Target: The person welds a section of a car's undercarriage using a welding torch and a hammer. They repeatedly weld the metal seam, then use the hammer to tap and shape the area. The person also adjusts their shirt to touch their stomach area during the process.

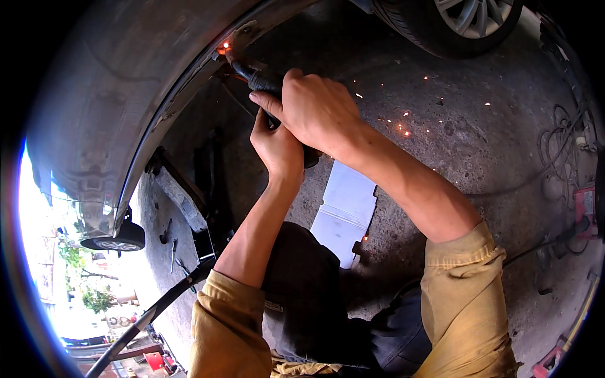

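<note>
Concrete floor (479, 157), stained and rough, fills the scene, with one grey car body (107, 107) curving over it from 9 to 12 o'clock. Two hands meet near the centre, toward 12 o'clock, on one black welding torch (265, 80). One right hand (318, 110) wraps over the torch from above, its grip closed around the handle. One left hand (277, 148) sits just below, fingers pressed together against the underside of the same torch. The torch tip touches the wheel arch edge (242, 34) at 11 o'clock, where one bright orange glow (225, 45) shows. Many small sparks (403, 129) lie scattered over the floor toward 2 o'clock; they are too many and too small to count. Two yellow sleeves (463, 296) are rolled up above the elbows. One white sheet (345, 211) lies flat on the floor at the centre, between the forearms. One black hose (154, 312) runs from 7 o'clock up toward the arms. Two wheels show: one (469, 19) at 1 o'clock, one (116, 238) at 8 o'clock. One red machine (585, 205) stands at 3 o'clock, near a tangle of cables (558, 135).
</note>
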`<state>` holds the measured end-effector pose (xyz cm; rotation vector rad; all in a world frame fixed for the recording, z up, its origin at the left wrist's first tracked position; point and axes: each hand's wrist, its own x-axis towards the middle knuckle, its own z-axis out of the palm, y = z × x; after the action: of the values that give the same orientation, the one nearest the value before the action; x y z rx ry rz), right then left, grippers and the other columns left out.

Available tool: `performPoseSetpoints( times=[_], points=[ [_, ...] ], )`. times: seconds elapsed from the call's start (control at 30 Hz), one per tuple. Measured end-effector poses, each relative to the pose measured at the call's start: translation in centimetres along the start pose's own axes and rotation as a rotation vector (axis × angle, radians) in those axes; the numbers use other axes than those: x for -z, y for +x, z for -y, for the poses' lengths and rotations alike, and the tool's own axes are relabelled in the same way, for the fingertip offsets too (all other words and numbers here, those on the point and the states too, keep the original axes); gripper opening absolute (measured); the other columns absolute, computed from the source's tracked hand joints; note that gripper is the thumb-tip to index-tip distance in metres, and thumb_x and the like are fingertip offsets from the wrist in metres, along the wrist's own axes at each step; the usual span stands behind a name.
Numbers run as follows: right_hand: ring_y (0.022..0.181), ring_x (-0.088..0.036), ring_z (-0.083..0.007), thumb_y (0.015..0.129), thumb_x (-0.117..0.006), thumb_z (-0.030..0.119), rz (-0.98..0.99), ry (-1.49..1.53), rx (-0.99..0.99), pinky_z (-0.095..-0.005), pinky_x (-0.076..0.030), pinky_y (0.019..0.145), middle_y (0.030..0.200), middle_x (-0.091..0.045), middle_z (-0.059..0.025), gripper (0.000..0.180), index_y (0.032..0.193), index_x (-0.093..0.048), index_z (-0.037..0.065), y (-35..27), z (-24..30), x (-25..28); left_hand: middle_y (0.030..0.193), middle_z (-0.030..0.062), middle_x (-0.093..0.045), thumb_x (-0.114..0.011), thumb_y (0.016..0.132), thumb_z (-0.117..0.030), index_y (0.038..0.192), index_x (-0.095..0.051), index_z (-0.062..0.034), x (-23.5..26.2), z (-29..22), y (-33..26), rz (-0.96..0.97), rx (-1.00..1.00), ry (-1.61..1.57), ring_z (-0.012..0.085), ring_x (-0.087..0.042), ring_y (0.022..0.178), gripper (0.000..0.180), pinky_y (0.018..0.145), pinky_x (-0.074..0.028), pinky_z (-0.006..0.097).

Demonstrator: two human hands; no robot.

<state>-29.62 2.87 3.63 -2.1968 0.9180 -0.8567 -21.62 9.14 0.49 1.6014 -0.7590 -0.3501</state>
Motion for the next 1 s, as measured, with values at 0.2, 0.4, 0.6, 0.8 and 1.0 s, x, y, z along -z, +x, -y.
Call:
performPoseSetpoints(
  times=[0.2,0.4,0.6,0.8,1.0],
  points=[
    [0.07,-0.071,-0.0332,0.091,-0.056,0.051,0.005,-0.025,-0.021,-0.0387,-0.058,0.065,0.072,-0.068,-0.0212,0.055,0.083,-0.063,-0.003,0.1,0.0,-0.1,0.087,0.0076,-0.066,-0.064,0.089,-0.014,0.112,-0.059,0.0068,0.0,-0.2,-0.2,0.007,0.017,-0.017,0.0119,-0.059,0.075,0.031,0.066,-0.047,0.027],
    [0.072,-0.071,-0.0338,0.091,-0.055,0.052,0.01,-0.022,-0.026,-0.0399,-0.057,0.066,0.075,-0.069,-0.0214,0.057,0.086,-0.063,-0.004,0.0,-0.2,0.2,0.079,0.009,-0.063,-0.061,0.088,-0.009,0.103,-0.058,0.0048,0.3,-0.3,0.0,0.047,0.065,-0.076,0.0154,-0.058,0.061,0.021,0.053,-0.048,0.03],
    [0.074,-0.07,-0.0377,0.091,-0.055,0.054,-0.094,-0.113,-0.018,-0.0437,-0.057,0.066,0.075,-0.068,-0.024,0.059,0.081,-0.063,-0.004,-0.3,-2.3,1.1,0.067,0.0098,-0.054,-0.056,0.085,-0.004,0.101,-0.053,0.0006,3.3,-1.9,-0.1,0.242,0.23,-0.104,0.017,-0.051,0.045,0.017,0.036,-0.043,0.033],
    [0.076,-0.069,-0.0397,0.091,-0.05,0.06,-0.087,-0.18,-0.138,-0.0465,-0.056,0.066,0.074,-0.067,-0.0246,0.066,0.081,-0.063,-0.004,0.5,-4.9,1.9,0.062,0.0059,-0.05,-0.056,0.085,-0.003,0.115,-0.049,0.004,5.6,-2.1,-2.0,0.422,0.209,0.02,0.0152,-0.05,0.039,0.031,0.033,-0.041,0.031],
    [0.069,-0.069,-0.0393,0.092,-0.048,0.061,-0.149,-0.231,-0.156,-0.0444,-0.057,0.058,0.068,-0.066,-0.0242,0.068,0.079,-0.062,-0.004,0.5,-6.1,2.5,0.064,0.0065,-0.05,-0.056,0.085,-0.003,0.108,-0.05,0.0034,5.7,-1.5,-1.0,0.443,0.185,0.012,0.0149,-0.049,0.04,0.025,0.033,-0.041,0.031]
  ],
)
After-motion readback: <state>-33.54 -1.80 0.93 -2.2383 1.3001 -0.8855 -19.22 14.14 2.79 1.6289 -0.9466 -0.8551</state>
